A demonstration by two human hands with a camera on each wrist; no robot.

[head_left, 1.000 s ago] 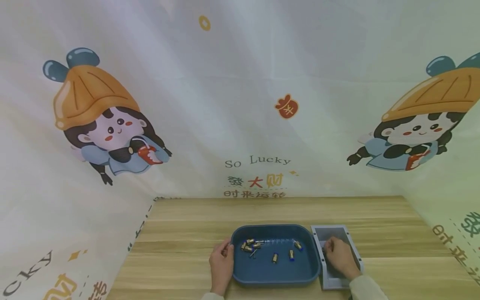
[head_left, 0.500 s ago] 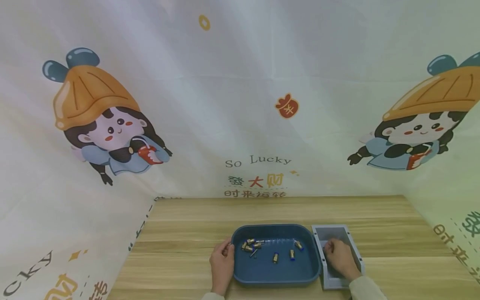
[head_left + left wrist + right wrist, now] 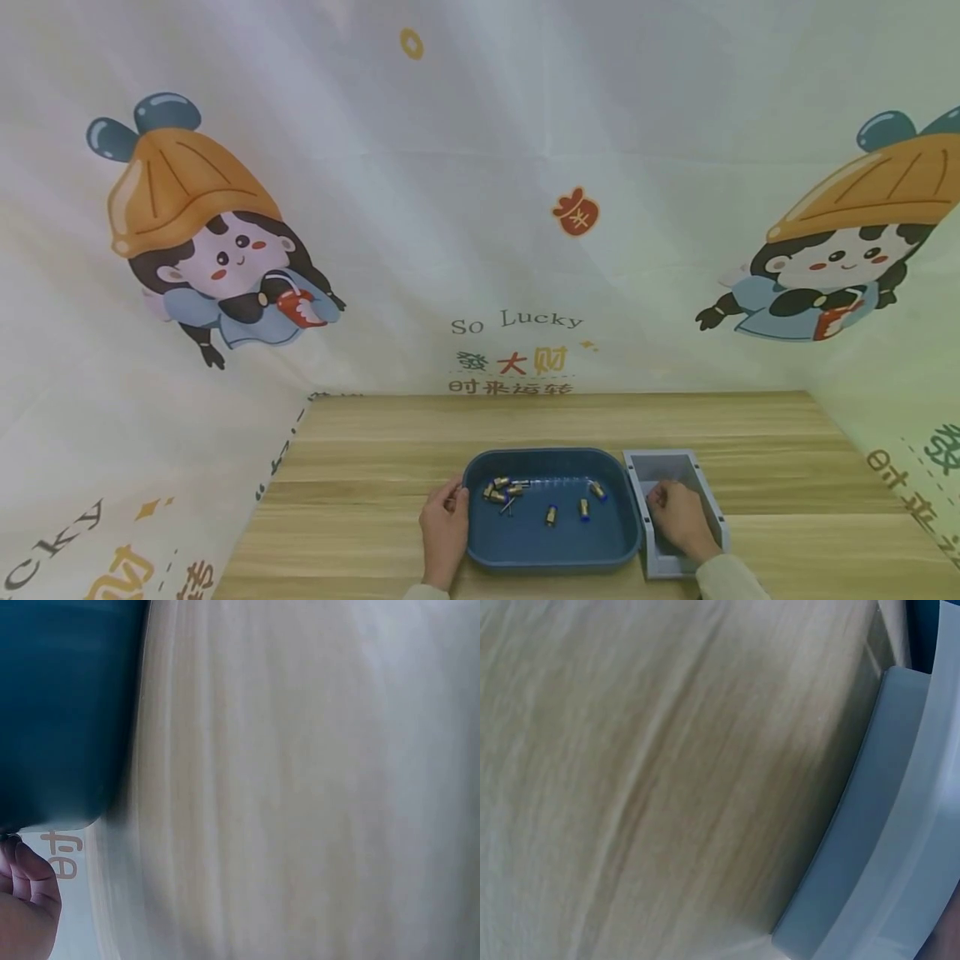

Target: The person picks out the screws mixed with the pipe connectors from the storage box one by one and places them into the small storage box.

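A blue tray [image 3: 555, 546] lies on the wooden table, with several brass fittings with blue collars [image 3: 584, 510] and a few small screws [image 3: 507, 507] in it. My left hand [image 3: 444, 533] grips the tray's left rim with curled fingers; the left wrist view has those fingers [image 3: 28, 877] at the tray's corner. Right beside the tray stands a grey bin [image 3: 669, 572], whose outer wall fills the edge of the right wrist view. Inside that bin is my right hand [image 3: 682, 518], fingers bent downward. Whatever its fingertips touch or hold is hidden.
The wooden table [image 3: 360, 475] extends left, right and behind the containers. A printed white cloth [image 3: 480, 217] hangs behind and along both sides. Tray and bin stand close together, side against side.
The right hand shifts very slightly within the grey bin. Left hand, tray and fittings look the same.
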